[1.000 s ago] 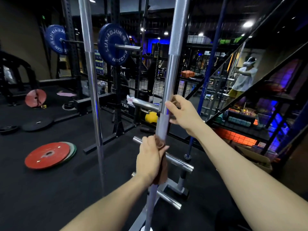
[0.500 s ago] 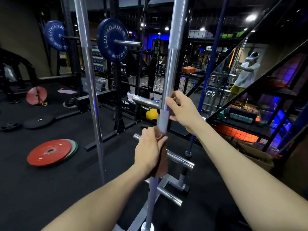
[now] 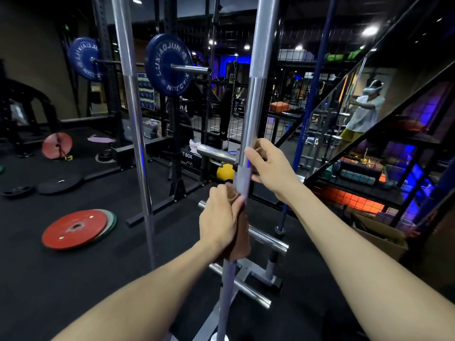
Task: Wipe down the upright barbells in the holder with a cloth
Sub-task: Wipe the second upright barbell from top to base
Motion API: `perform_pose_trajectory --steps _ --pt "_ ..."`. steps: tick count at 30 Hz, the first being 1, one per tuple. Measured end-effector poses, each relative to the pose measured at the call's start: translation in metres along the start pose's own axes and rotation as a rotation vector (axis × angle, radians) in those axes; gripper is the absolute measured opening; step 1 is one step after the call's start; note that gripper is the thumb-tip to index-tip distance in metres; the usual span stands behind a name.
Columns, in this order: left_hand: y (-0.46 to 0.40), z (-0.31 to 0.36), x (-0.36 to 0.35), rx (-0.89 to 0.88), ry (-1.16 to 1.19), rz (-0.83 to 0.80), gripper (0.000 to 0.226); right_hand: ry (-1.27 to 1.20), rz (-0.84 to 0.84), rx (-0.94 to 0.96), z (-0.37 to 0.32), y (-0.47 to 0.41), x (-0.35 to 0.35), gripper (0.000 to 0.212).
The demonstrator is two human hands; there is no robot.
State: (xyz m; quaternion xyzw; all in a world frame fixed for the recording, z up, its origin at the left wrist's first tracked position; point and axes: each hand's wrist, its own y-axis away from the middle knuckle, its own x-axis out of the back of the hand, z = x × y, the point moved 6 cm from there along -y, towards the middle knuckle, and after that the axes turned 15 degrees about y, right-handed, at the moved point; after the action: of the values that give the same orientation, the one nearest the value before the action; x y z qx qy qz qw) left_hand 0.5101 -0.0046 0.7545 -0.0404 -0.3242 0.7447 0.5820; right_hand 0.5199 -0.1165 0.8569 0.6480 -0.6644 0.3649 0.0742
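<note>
A silver barbell (image 3: 256, 102) stands upright in front of me, its lower end running down toward the holder at the bottom edge. My left hand (image 3: 221, 222) grips a brown cloth (image 3: 242, 232) wrapped round the bar's shaft. Just above it, my right hand (image 3: 270, 168) holds the bar, thumb on the near side and fingers curled behind. A second upright silver barbell (image 3: 134, 124) stands to the left, untouched. A blue bar (image 3: 311, 99) stands upright further back on the right.
A plate tree with chrome pegs (image 3: 268, 238) stands right behind the bar. Red plates (image 3: 73, 228) lie on the black floor at left. A rack carries blue plates (image 3: 170, 65). A black staircase frame (image 3: 384, 134) rises on the right; a person (image 3: 364, 114) stands beyond.
My left hand with the cloth has slid slightly up the bar, closer to my right hand. The right hand keeps its hold at the same place.
</note>
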Motion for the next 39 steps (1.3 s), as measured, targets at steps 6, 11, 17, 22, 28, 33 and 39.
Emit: perform_pose_trajectory --steps 6,11,17,22,28,33,39 --pt "-0.04 0.047 0.013 -0.111 0.188 0.168 0.035 0.025 0.023 0.013 0.002 -0.002 0.0 0.014" --pt "0.002 -0.015 -0.005 0.063 0.022 -0.064 0.023 0.011 0.004 -0.002 -0.001 0.0 -0.002 0.011" --pt "-0.023 0.017 0.009 -0.086 0.107 0.04 0.028 0.021 0.004 -0.03 0.002 -0.002 -0.004 0.025" --pt "-0.029 0.023 0.006 -0.079 0.188 0.084 0.03 0.018 0.02 -0.008 0.003 -0.001 -0.005 0.017" --pt "-0.004 -0.007 -0.002 -0.01 -0.066 -0.083 0.032 0.071 0.026 -0.019 0.002 0.0 -0.003 0.021" --pt "-0.033 0.039 0.015 -0.107 0.189 0.114 0.032 0.072 0.044 -0.021 0.001 0.0 -0.003 0.022" --pt "-0.005 0.001 0.001 0.008 0.089 -0.009 0.031 0.064 0.059 -0.013 0.0 0.005 -0.007 0.024"
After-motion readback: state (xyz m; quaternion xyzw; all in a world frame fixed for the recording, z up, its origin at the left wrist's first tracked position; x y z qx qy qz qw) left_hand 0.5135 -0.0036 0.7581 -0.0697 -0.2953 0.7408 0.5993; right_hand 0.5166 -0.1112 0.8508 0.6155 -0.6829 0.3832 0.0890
